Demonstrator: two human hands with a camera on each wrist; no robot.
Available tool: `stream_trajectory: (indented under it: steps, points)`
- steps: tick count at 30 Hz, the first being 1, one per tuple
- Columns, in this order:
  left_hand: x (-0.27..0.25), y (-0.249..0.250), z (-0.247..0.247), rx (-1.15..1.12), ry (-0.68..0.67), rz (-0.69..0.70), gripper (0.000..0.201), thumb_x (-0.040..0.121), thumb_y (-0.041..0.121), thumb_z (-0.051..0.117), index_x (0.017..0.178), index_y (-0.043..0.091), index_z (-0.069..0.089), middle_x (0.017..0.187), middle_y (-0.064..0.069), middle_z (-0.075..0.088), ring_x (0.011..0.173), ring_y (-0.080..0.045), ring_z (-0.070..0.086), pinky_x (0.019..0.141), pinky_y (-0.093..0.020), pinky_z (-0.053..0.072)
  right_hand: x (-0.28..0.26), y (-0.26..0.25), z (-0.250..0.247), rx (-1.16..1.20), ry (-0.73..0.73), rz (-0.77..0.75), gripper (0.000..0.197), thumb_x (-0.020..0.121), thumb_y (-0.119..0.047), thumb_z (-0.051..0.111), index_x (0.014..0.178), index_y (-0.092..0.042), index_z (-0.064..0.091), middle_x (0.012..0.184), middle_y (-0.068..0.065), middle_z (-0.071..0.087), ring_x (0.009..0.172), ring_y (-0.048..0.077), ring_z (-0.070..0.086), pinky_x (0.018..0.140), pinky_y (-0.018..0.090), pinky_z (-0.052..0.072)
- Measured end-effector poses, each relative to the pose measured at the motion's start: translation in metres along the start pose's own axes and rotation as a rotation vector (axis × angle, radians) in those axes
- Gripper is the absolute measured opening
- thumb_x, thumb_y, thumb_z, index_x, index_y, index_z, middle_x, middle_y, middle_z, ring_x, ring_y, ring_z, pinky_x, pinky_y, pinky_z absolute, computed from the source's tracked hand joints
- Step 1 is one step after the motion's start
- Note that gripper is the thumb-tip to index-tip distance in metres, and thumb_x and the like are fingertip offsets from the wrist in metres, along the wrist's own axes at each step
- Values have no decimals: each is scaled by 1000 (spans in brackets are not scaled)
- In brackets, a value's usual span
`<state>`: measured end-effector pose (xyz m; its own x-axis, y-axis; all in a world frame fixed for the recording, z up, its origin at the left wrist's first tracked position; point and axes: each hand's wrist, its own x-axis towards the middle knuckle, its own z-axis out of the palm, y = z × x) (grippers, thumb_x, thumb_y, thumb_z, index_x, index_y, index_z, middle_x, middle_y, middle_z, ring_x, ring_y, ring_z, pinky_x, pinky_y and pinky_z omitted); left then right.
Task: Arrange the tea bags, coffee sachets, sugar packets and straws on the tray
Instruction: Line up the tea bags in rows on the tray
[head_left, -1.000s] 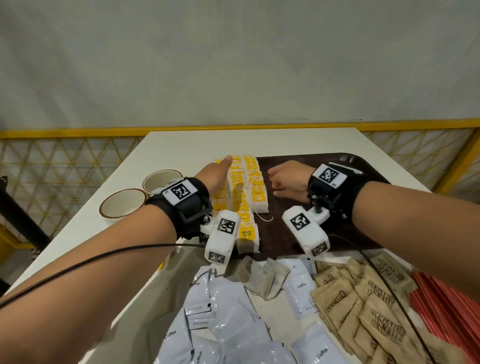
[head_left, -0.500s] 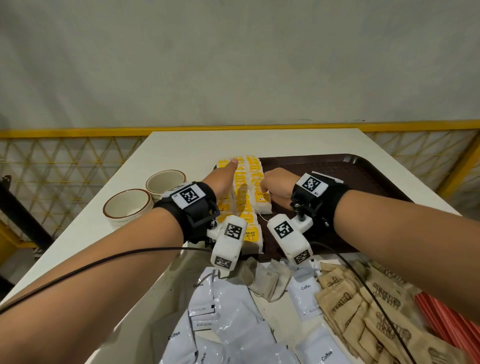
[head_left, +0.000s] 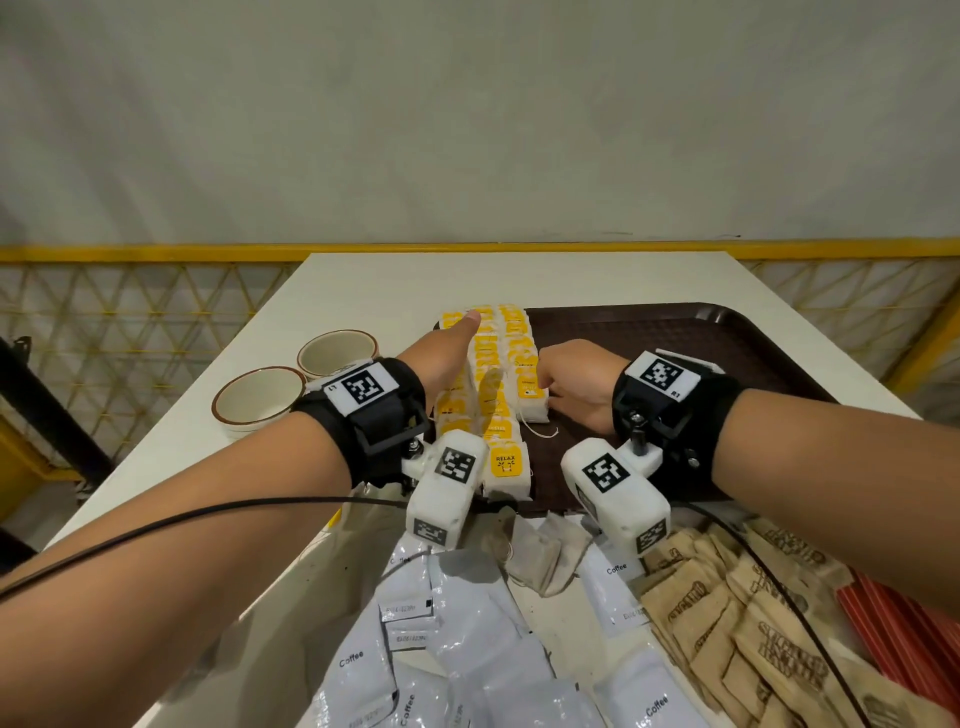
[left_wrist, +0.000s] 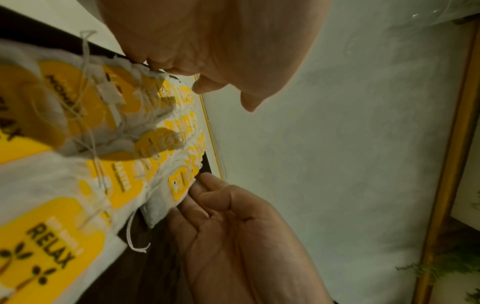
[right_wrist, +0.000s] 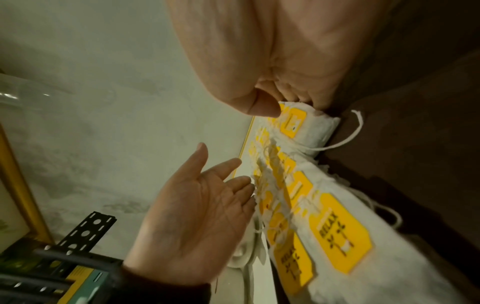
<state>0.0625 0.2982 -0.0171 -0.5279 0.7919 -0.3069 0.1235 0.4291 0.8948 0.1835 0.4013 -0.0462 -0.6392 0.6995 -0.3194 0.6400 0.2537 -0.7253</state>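
Note:
Tea bags with yellow tags lie in rows on the left part of the dark brown tray. My left hand lies flat along the left side of the rows, fingers straight and touching the bags; the right wrist view shows its open palm. On the right side of the rows, my right hand has its fingers curled. Its thumb and fingers pinch the end of one tea bag in the right row. Coffee sachets, brown sugar packets and red straws lie on the table in front of the tray.
Two empty bowls stand on the table left of the tray. Two loose brownish tea bags lie just in front of the tray. The tray's right half is bare. A yellow railing runs behind the table.
My right hand has moved left across the tray to the right row and now pinches a tea bag. The left hand has stayed along the left side.

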Motion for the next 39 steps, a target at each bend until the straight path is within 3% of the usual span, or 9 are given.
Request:
stream_trajectory:
  steps: [4, 10, 14, 16, 19, 22, 26, 30, 39]
  points:
    - [1, 1, 1, 3, -8, -5, 66, 98, 53, 29, 150, 13, 20, 157, -9, 20, 144, -26, 21, 114, -38, 20, -2, -13, -3, -532, 158, -48, 33, 94, -4, 52, 127, -4, 51, 127, 10, 55, 116, 27, 53, 92, 26, 36]
    - [-4, 2, -4, -57, -76, -13, 65, 99, 49, 33, 151, 13, 17, 158, -7, 15, 145, -24, 15, 115, -37, 16, 12, -3, -2, 216, 64, -27, 12, 80, -9, 52, 77, -20, 50, 83, 3, 51, 79, 22, 52, 86, 43, 50]
    - [-24, 5, -19, 10, -36, 147, 50, 100, 32, 44, 144, 10, 35, 149, -8, 37, 139, -23, 32, 111, -33, 25, -17, -14, -6, 329, 51, -79, 27, 86, -2, 53, 112, -10, 57, 106, 12, 57, 95, 23, 56, 80, 35, 50]
    - [-41, 2, -28, 173, -81, 287, 30, 96, 19, 53, 125, 10, 56, 118, -7, 60, 114, -21, 56, 94, -26, 45, -50, -20, -8, 202, -20, -202, 31, 87, 1, 56, 117, -7, 58, 96, 12, 60, 81, 17, 56, 70, 30, 47]
    - [-69, -9, -34, 616, -357, 345, 14, 89, 10, 59, 95, 11, 71, 85, -3, 69, 76, -13, 63, 66, -18, 52, -103, -21, -5, -445, -206, -397, 23, 81, -11, 71, 103, -18, 69, 81, -4, 64, 66, 4, 55, 67, 20, 46]
    - [-88, -21, -24, 961, -487, 334, 15, 86, 23, 66, 95, 14, 74, 90, -2, 71, 75, -9, 60, 64, -14, 47, -128, -16, 9, -766, -291, -390, 28, 76, -26, 78, 102, -22, 70, 85, -6, 63, 68, 3, 54, 60, 11, 39]
    - [-96, -27, -10, 1075, -344, 447, 10, 84, 26, 69, 86, 17, 73, 84, 6, 66, 72, -7, 53, 56, -12, 39, -135, -10, 27, -882, -266, -376, 42, 74, -35, 79, 112, -21, 67, 98, 0, 64, 83, 15, 57, 67, 17, 40]
    - [-101, -30, 3, 1170, -338, 461, 21, 84, 29, 67, 98, 14, 72, 95, 3, 65, 82, -13, 55, 67, -20, 42, -133, -8, 37, -945, -206, -392, 45, 77, -31, 77, 117, -16, 63, 93, -5, 58, 81, 10, 50, 60, 15, 36]
    - [-99, -36, 10, 982, -267, 407, 29, 73, 23, 78, 90, 22, 55, 77, 13, 49, 77, -11, 51, 61, -21, 42, -128, -2, 43, -898, -125, -464, 34, 76, -30, 78, 104, -16, 65, 97, 0, 59, 83, 13, 51, 68, 22, 39]
